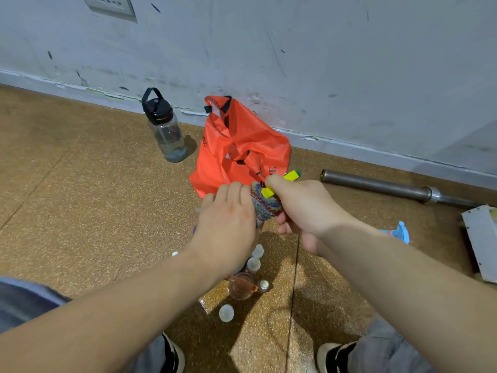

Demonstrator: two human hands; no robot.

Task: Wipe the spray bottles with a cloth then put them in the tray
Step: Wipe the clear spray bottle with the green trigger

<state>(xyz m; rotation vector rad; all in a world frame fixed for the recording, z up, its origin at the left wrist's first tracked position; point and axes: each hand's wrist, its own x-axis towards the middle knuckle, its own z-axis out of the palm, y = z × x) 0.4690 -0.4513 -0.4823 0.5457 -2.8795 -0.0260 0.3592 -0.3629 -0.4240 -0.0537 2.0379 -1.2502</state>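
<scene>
As the person bent over the speckled floor, the left hand had its fingers curled over a striped knitted cloth. The right hand gripped, thumb on top, what I took for a spray bottle, held up in front of the orange bag. Only its yellow head showed, and the body was hidden by cloth and palms. To wipe well, I judged, the right hand should hold firm and turn the bottle while the left drew the cloth along its whole length, minding the nozzle. More small bottles stood on the floor beneath the wrists, easily knocked. No tray showed plainly; whether the white panel at the right edge was one, I could not tell.
</scene>
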